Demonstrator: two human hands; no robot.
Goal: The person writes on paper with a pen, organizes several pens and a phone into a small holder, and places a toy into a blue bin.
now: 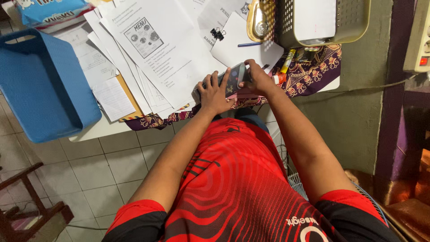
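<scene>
**Dark device held in both hands at the table edge**

A small dark grey rectangular device with rounded corners and a smooth plastic face (234,79) is gripped between both hands at the near edge of the table. The left hand (215,93) is closed around its lower end, with the fingers laid across the front and one finger stretched up along the face. The right hand (257,79) is clamped on its upper end from the side, fingers curled over the edge. The device is tilted, and a pale pink strip shows beneath it; what that strip belongs to cannot be told. A round blue-grey mark is seen on the face of the device.

Beneath the hands, a purple patterned cloth with orange and cream motifs (313,74) is spread over the table. To the left of the left hand, a fanned stack of white printed paper sheets (152,49) is laid, thin and flat, with a black metal binder clip (217,34) resting on it just beyond the hands. Farther left of that hand, a blue moulded plastic tray with rounded corners (40,89) overhangs the table edge. Beyond the right hand, a cream perforated plastic basket (349,22) is set, with a blue pen (250,44) lying on a white sheet in front of it and a yellow marker (287,60) just beside the right hand. A red jersey with dark wavy lines (233,179) is worn by the person.
</scene>
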